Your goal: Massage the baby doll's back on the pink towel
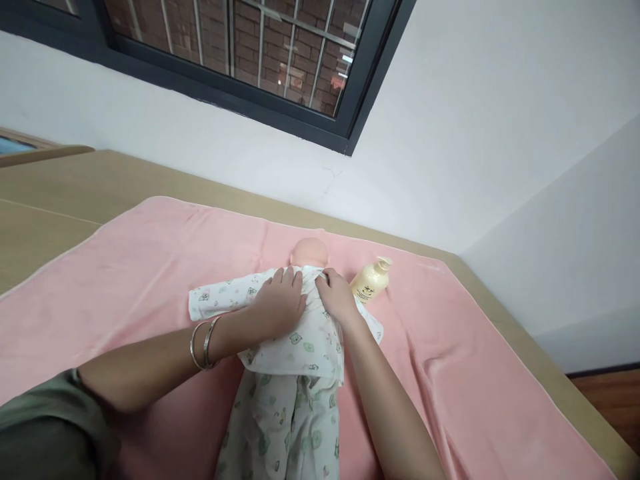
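A baby doll (pixel 310 252) lies on the pink blanket, only its smooth bare head showing past the collar. It wears a white printed baby shirt (pixel 300 347) with long sleeves and matching baby pants (pixel 287 427). My left hand (pixel 281 303) rests flat across the upper part of the shirt, fingers stretched toward the collar. At the other side of the neckline, my right hand (pixel 337 293) has its thumb and fingers closed on the shirt's shoulder cloth. A pale yellow pump bottle (pixel 371 280) is just right of my right hand, beside the doll's sleeve.
The pink blanket (pixel 150 267) covers much of a wooden surface (pixel 55 187), with folds to the right. A white wall (pixel 240 160) rises behind it, with a dark-framed, barred window (pixel 345 130) above. Two bangles circle my left wrist.
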Available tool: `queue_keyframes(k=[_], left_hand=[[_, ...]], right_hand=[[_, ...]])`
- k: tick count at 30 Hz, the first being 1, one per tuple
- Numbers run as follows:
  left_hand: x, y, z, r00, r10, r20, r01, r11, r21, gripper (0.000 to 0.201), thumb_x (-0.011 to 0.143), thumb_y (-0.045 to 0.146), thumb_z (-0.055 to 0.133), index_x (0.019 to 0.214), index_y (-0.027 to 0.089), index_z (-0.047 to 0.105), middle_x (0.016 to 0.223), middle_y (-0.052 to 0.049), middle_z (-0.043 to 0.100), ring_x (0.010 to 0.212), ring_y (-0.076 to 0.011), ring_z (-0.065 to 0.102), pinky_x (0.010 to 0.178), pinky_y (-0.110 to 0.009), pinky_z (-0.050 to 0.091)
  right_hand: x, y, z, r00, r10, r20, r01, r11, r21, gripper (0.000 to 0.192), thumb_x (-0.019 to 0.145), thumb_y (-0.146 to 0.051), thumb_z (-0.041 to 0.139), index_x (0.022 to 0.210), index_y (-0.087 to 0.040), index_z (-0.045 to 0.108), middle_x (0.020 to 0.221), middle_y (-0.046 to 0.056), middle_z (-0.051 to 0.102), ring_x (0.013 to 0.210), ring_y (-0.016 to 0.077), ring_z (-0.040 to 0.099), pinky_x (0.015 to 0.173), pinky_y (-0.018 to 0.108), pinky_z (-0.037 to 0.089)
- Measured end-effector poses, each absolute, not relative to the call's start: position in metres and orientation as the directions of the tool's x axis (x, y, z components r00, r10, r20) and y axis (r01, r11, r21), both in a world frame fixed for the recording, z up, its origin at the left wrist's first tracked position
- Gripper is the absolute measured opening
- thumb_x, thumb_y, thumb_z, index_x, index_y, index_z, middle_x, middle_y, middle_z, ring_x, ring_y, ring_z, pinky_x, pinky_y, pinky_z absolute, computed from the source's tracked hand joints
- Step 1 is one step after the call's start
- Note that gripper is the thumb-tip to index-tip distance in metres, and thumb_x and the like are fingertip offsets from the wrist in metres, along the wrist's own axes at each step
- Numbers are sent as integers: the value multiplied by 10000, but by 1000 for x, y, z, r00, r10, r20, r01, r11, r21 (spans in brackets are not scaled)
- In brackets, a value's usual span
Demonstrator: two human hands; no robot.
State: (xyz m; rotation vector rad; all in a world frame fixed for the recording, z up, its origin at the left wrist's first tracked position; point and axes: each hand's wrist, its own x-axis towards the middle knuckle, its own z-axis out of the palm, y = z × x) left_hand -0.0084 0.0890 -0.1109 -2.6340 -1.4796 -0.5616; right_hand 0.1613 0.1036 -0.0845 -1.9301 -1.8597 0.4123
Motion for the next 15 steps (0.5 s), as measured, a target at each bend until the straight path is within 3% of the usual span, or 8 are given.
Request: queue_keyframes(k=[8, 11, 15], left_hand=[[-17, 117, -106, 481, 823, 302, 776, -560, 291, 219, 957, 260, 466, 1073, 167, 627, 1054, -156, 663, 1002, -305, 612, 885, -469, 507], [-17, 121, -105, 450, 853, 264, 794, -518, 319, 247, 975, 297, 442, 1055, 144, 618, 1028, -157, 673, 976, -303, 618, 869, -453, 509], [-14, 119, -106, 439, 857, 271, 820, -505, 269, 276, 991, 321, 415, 1064, 145, 616, 1059, -159, 682, 996, -318, 616, 883, -469, 497]], right_hand=[[119, 70, -74, -1, 990, 140, 995, 14, -96, 323, 1022, -230, 370, 1166, -87, 620, 1180, 217, 679, 1159, 333, 580, 956, 414, 439], [113, 64, -72, 7, 992, 129, 997, 3, -75, 315, 1023, -225, 367, 1173, -83, 605, 1179, 226, 667, 1169, 344, 562, 948, 431, 451], [120, 71, -71, 48, 992, 118, 989, -30, -147, 280, 1022, -255, 398, 1145, -115, 608, 1155, 197, 684, 1157, 336, 572, 933, 414, 443]])
